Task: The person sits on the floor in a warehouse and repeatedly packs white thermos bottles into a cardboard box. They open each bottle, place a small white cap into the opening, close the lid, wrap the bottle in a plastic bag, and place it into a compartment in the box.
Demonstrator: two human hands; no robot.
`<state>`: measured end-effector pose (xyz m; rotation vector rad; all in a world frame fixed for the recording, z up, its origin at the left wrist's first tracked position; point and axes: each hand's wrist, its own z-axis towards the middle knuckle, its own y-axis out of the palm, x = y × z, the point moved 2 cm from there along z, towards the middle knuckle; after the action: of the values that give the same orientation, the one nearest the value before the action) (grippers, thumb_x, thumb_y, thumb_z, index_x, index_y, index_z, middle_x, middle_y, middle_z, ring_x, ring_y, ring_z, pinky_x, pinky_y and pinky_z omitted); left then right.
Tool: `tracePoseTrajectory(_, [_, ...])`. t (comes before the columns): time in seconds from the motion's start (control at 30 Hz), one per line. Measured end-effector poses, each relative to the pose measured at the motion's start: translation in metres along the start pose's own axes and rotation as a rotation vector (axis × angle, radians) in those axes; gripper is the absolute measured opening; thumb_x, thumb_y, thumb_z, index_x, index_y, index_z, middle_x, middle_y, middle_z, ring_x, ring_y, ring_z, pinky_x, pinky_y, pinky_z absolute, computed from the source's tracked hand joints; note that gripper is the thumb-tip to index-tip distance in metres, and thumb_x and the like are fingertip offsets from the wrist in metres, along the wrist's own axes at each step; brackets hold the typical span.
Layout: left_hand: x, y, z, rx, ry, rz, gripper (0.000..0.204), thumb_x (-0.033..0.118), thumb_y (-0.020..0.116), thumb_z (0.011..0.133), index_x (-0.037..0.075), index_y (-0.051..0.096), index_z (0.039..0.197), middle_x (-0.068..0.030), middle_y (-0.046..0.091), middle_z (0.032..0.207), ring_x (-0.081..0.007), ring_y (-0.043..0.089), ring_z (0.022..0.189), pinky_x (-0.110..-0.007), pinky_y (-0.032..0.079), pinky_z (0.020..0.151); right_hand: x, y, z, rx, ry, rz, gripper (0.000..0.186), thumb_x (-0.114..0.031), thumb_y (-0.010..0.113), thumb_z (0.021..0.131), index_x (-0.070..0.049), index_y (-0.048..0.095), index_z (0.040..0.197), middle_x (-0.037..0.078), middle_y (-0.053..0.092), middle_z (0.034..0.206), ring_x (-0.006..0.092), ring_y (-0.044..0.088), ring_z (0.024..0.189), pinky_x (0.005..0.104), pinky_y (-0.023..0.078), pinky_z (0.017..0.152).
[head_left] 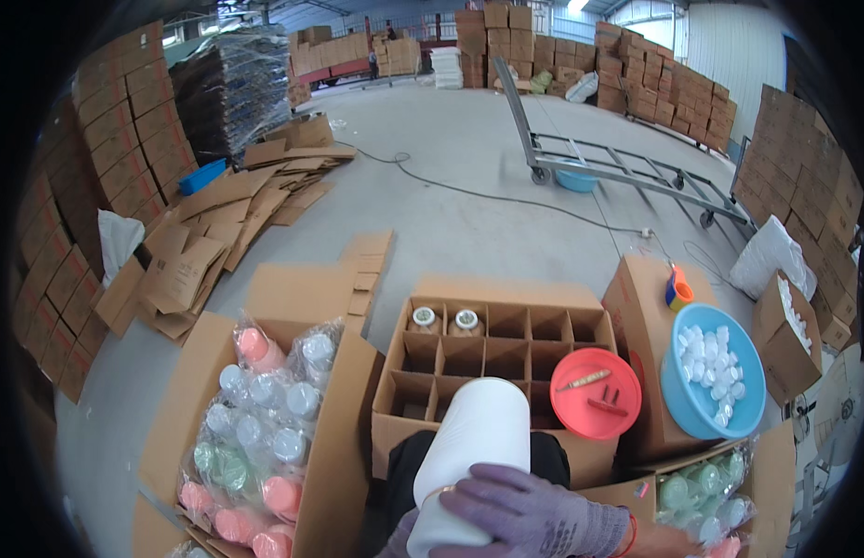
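A large white cylindrical bottle (483, 418) lies tilted above my lap, its flat round end pointing up and away. At its near end is a white rounded lid (441, 530), with a thin tan band where the two meet. My right hand (520, 511), in a purple-grey glove, is closed over the lid and the bottle's near end. Only a gloved edge of my left hand (399, 539) shows, against the lid's left side; its fingers are hidden. Just beyond the bottle stands a divided carton (506, 437) with two lidded bottles (465, 323) in its far left cells.
A red plate (595, 418) with small tools rests on the divided carton's right side. A blue basin (757, 409) of small white pieces stands right. At left, an open carton (353, 437) holds bagged cups. Flattened cardboard (195, 270) and a metal trolley (618, 167) lie farther off.
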<state>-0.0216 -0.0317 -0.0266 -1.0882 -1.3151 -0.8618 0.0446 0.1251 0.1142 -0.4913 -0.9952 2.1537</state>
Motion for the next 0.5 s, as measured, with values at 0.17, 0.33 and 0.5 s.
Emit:
tracePoseTrajectory(0.17, [0.000, -0.053, -0.024, 0.285, -0.192, -0.108, 0.041, 0.013, 0.061, 0.096, -0.001, 0.056, 0.135, -0.0130, 0.056, 0.136, -0.0218, 0.056, 0.123, -0.036, 0.047, 0.103, -0.026, -0.015, -0.011, -0.229, -0.274, 0.046, 0.043, -0.021, 0.068, 0.080, -0.017, 0.061, 0.122, 0.016, 0.063, 0.121, 0.0324, 0.062, 0.111, 0.0478, 0.049, 0.101])
tracePoseTrajectory(0.33, [0.065, -0.017, 0.069, 0.212, 0.227, 0.741, 0.062, 0.033, 0.072, 0.088, 0.018, 0.052, 0.144, -0.0229, 0.028, 0.157, -0.0447, 0.021, 0.146, -0.050, 0.024, 0.119, -0.050, -0.018, 0.001, -0.492, -0.382, 0.148, 0.040, -0.020, 0.066, 0.082, -0.013, 0.061, 0.121, 0.015, 0.063, 0.121, 0.0296, 0.060, 0.115, 0.0453, 0.046, 0.103])
tracePoseTrajectory(0.5, [0.023, -0.047, 0.118, 0.236, 0.306, 0.702, 0.070, 0.037, 0.075, 0.083, 0.019, 0.049, 0.145, -0.0250, 0.022, 0.157, -0.0497, 0.017, 0.145, -0.055, 0.024, 0.118, -0.058, -0.005, 0.031, -0.824, -0.531, 0.432, 0.038, -0.020, 0.064, 0.084, -0.009, 0.061, 0.120, 0.014, 0.063, 0.121, 0.0268, 0.059, 0.119, 0.0427, 0.044, 0.105])
